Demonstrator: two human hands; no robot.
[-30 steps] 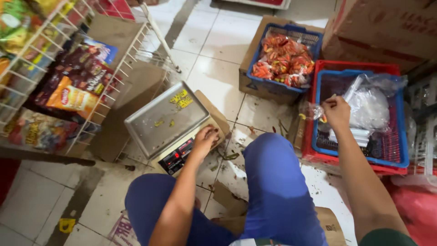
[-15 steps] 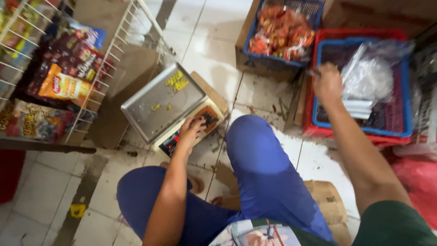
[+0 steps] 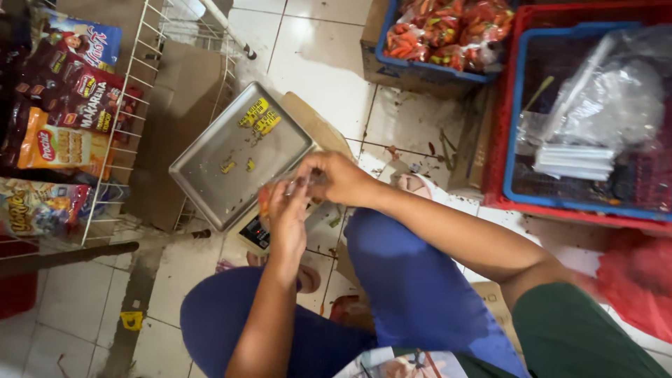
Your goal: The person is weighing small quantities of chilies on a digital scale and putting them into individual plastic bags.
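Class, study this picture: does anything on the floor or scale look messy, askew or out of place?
Yes. Green stems and scraps litter the tiled floor beside the scale, and small yellowish bits lie on the scale's steel tray, which sits tilted atop cardboard.

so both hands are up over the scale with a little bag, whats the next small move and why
Probably lower the small clear bag onto the scale's metal tray: both the left hand and right hand pinch it just above the tray.
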